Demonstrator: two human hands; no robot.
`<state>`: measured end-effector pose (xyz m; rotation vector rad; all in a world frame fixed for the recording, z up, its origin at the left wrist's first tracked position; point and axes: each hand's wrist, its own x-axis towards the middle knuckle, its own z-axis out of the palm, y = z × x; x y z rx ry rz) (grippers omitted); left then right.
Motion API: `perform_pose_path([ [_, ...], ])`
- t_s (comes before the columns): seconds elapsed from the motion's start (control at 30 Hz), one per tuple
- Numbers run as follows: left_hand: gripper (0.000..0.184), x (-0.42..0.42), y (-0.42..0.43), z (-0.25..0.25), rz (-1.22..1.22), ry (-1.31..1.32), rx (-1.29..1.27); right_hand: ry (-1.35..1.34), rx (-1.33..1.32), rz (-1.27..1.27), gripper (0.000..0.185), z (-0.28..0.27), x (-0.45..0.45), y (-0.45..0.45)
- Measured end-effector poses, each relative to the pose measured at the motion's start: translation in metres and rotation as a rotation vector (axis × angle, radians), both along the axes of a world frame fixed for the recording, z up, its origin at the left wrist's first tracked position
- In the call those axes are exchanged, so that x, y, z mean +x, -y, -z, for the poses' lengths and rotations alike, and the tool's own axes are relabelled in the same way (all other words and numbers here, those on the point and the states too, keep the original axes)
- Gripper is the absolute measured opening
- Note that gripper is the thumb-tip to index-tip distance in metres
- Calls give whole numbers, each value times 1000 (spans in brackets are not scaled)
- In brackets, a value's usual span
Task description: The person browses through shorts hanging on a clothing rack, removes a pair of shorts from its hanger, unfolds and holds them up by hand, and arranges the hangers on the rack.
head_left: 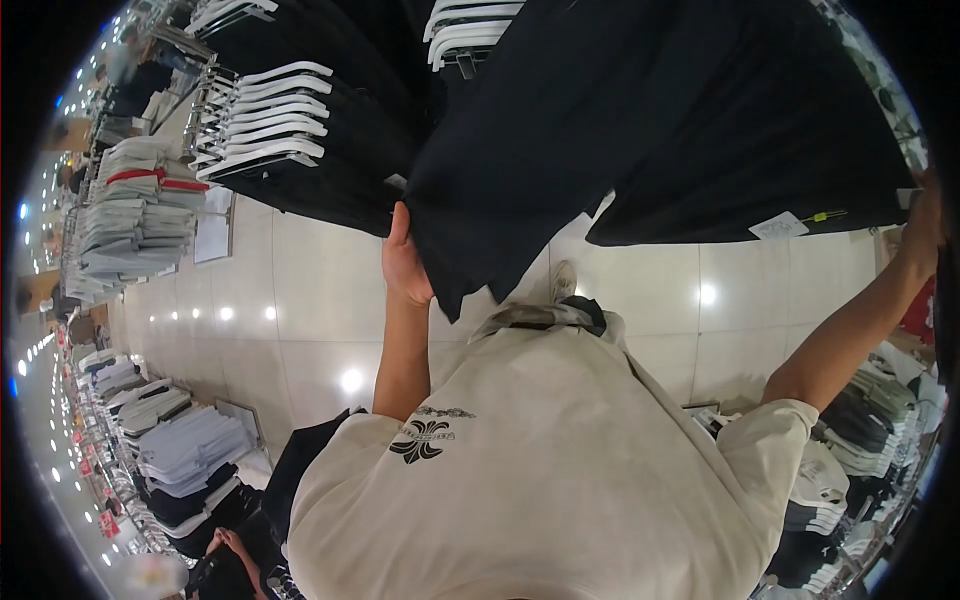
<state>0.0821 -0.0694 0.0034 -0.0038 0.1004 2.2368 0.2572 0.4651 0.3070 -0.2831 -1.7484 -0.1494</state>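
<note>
Black trousers or shorts (pixel 560 120) are spread out across the top of the view. My left hand (pixel 404 262) grips their left edge, thumb on top and the other fingers behind the cloth. At the far right, my right hand (pixel 930 205) is at the edge of the black cloth; its fingers are hidden in the dark rim. A white tag (pixel 779 226) and a small yellow-green strip (pixel 829 216) hang near the lower edge on the right. White hangers (pixel 275 125) with black clothes are just left of the garment.
More white hangers (pixel 475 35) are at the top. Racks with grey clothes (pixel 135 220) and light shirts (pixel 195 450) line the left side. Another person's hands (pixel 228 541) show at the lower left. Clothes (pixel 865 420) hang at the right, and tiled floor (pixel 330 310) lies below.
</note>
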Motion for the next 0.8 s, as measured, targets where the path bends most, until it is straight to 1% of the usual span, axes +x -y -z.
perform_pose_path([
  [0.03, 60, 1, 2, 2, 6, 8, -1, -10, -120, 272, 37, -3, 4, -39],
  [0.13, 60, 3, 5, 7, 15, 6, -21, -100, -174, 389, 39, 0, -7, -33],
  [0.17, 61, 3, 5, 6, 14, -10, -42, -23, -161, 92, 40, -11, -1, 33],
  [0.2, 62, 4, 5, 5, 14, -27, -62, 52, -145, -204, 40, -17, 2, 69],
  [0.3, 62, 4, 3, -2, 23, -34, -16, 24, 23, -183, 39, -16, -7, 60],
  [0.33, 62, 4, 3, -1, 22, -43, -3, -4, -23, 131, 39, -12, -12, 29],
  [0.37, 61, 3, 4, 2, 21, -51, 10, -32, -68, 444, 38, -5, -18, -21],
  [0.4, 61, 2, 5, 5, 19, -61, 25, -33, -87, 453, 38, -6, -21, -17],
  [0.43, 62, 1, 7, 9, 18, -92, -38, -33, -106, 462, 38, -7, -24, -14],
  [0.47, 64, 0, 10, 13, 16, -121, -100, 0, -95, 167, 37, -11, -23, 51],
  [0.5, 66, 0, 15, 19, 12, -150, -164, 36, -84, -130, 37, -15, -17, 89],
  [0.57, 71, -5, 29, 52, 126, -336, -472, 162, -462, -537, 37, -26, -4, 94],
  [0.6, 74, -9, 33, 61, 182, -428, -630, 139, -482, -430, 32, -17, 1, 63],
  [0.63, 82, -11, 22, 53, 194, -534, -594, 120, -507, -323, 29, -7, 6, 32],
  [0.67, 84, -15, 13, 45, 108, -572, -558, 104, -535, -220, 28, 2, 11, 1],
  [0.73, 87, -21, -6, 29, -55, -640, -484, 87, -632, -236, 28, 1, 3, 15],
  [0.77, 98, -26, -16, 6, -42, -586, -576, 82, -682, -239, 29, 2, -1, 20],
  [0.8, 98, -30, -23, -10, 11, -714, -616, 83, -736, -237, 30, 4, -7, 21],
])
